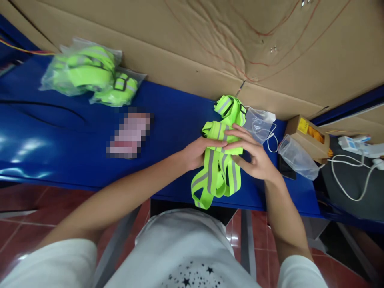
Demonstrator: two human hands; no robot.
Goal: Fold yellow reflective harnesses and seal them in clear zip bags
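Pinching neon-green, grey-striped webbing, folded above, looping below: left hand and right hand.

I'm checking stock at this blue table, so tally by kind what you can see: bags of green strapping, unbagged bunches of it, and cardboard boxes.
Bags of green strapping: 2, overlapping, as far as can be made out
Unbagged bunch of green strapping: 1, counted as one heap
Cardboard box: 1
Total: 4
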